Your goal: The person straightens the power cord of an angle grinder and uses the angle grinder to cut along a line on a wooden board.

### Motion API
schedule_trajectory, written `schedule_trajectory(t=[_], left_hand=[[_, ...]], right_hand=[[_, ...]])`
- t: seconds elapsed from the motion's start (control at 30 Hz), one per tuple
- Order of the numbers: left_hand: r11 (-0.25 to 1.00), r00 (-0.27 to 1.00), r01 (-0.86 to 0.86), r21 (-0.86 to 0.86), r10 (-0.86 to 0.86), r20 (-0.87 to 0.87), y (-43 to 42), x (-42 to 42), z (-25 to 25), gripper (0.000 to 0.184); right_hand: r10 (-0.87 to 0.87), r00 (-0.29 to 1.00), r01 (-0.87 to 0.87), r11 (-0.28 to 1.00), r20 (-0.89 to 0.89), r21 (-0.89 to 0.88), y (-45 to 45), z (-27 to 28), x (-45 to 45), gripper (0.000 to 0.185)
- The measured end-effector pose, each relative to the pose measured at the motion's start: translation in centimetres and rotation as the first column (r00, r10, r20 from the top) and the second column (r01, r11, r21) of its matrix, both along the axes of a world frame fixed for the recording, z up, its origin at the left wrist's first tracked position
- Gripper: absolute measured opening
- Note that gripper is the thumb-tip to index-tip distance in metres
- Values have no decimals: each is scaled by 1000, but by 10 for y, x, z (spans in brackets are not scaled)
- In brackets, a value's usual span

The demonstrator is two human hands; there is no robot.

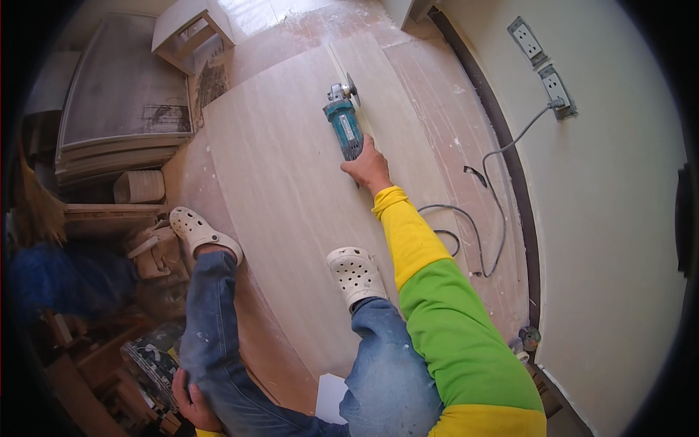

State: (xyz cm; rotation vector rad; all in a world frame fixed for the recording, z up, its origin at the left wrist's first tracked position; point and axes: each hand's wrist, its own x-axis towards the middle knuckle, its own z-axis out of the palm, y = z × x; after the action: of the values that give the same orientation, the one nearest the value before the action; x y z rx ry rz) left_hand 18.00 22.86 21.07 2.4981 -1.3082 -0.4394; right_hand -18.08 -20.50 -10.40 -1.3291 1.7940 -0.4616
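My right hand (pixel 370 167) is wrapped round the rear body of a teal angle grinder (pixel 345 130). The grinder's disc (pixel 352 86) is at its far end, beside a narrow strip along the right part of a large pale panel (pixel 291 160) on the floor. Whether the disc is spinning cannot be made out. At the lower left my left hand (pixel 194 402) rests against my left lower leg, fingers spread, holding nothing. My right shoe (pixel 354 275) stands on the panel, and my left shoe (pixel 204 231) is at its left edge.
A grey cord (pixel 502 218) runs from the wall outlet (pixel 556 89) and loops on the floor at right. Stacked boards (pixel 127 87) and a wooden stool (pixel 191 33) stand at upper left. Wood scraps (pixel 109 364) lie at lower left. A wall (pixel 604 240) borders the right side.
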Motion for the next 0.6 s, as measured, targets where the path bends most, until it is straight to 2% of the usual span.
schedule_trajectory(t=[0.6], left_hand=[[1000, 1000, 14, -18, -14, 12, 9, 15, -2, 46]], right_hand=[[-2, 1000, 3, 1000, -5, 23, 22, -1, -6, 87]])
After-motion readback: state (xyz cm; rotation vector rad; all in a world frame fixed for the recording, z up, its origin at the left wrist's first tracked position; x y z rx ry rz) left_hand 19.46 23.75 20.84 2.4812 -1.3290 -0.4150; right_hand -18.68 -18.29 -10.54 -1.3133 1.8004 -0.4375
